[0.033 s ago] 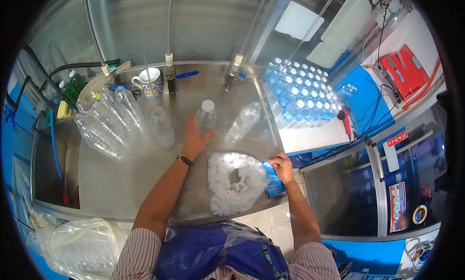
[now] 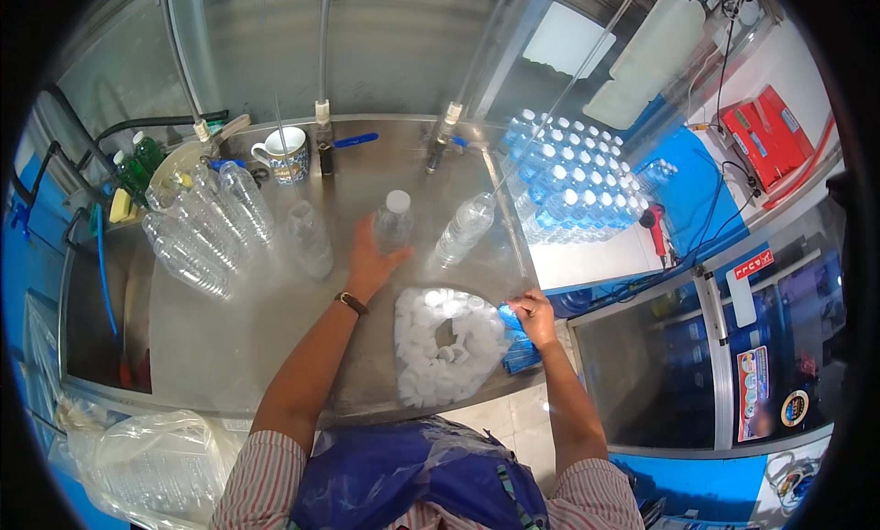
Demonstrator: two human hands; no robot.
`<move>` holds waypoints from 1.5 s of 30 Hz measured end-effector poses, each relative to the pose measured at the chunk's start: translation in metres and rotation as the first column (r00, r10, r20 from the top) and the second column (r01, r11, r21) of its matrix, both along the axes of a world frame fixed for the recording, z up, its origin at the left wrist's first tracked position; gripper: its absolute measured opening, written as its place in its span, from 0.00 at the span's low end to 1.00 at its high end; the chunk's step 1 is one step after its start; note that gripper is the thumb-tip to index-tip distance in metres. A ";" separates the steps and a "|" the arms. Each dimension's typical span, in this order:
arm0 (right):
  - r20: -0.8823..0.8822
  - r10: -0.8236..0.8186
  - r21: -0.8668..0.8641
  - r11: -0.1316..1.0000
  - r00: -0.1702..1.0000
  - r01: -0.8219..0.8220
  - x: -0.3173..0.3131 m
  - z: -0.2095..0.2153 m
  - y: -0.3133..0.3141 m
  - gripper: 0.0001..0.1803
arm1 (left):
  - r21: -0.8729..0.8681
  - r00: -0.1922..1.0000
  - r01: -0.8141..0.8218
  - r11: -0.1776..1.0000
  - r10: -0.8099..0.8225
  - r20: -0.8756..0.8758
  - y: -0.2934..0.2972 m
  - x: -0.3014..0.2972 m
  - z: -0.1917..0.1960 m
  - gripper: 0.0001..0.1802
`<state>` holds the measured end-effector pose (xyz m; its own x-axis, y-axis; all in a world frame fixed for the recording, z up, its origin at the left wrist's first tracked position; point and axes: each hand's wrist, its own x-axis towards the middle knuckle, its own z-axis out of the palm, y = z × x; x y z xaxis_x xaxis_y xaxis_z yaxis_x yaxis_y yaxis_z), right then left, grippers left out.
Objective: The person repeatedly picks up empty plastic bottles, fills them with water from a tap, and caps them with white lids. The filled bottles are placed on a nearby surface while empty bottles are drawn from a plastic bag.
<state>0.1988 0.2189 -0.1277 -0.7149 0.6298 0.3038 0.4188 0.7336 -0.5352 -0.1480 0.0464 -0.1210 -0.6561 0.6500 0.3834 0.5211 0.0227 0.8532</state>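
A clear plastic bottle with a white cap (image 2: 393, 224) stands upright on the steel counter (image 2: 220, 347), my left hand (image 2: 368, 262) wrapped round its lower part. My right hand (image 2: 533, 316) pinches the top of some blue plastic labels (image 2: 521, 351) at the counter's right edge. Between my arms lies a clear bag of white caps (image 2: 438, 383), open at its middle. An uncapped clear bottle (image 2: 465, 228) is just right of the held one. Another empty bottle (image 2: 309, 240) stands to its left.
Several empty bottles (image 2: 197, 246) crowd the left, near a patterned mug (image 2: 283, 154). Taps with blue handles (image 2: 355, 141) hang over the counter's back. Rows of white-capped bottles (image 2: 577, 182) and a red heat gun (image 2: 654, 229) occupy the right-hand table. A plastic bag (image 2: 165, 457) sits lower left.
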 end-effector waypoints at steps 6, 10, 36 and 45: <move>-0.343 -0.128 -0.111 0.989 0.931 0.095 -0.031 0.069 -0.030 0.10 | -0.646 0.950 0.189 0.740 -0.303 -0.069 -0.043 0.012 0.059 0.40; -0.408 0.084 -0.252 0.947 0.909 -0.201 -0.085 0.122 -0.067 0.08 | -0.094 0.722 0.669 0.737 -0.615 0.318 -0.047 0.062 0.086 0.29; 0.102 0.386 0.153 0.905 0.917 -0.398 -0.236 0.215 -0.078 0.15 | 0.224 0.954 0.075 0.972 -0.004 -0.301 -0.025 -0.011 0.110 0.44; 0.130 0.206 0.144 0.964 0.970 -0.224 -0.259 0.197 -0.096 0.16 | 0.051 0.984 0.167 0.985 -0.170 0.060 -0.018 -0.012 0.051 0.54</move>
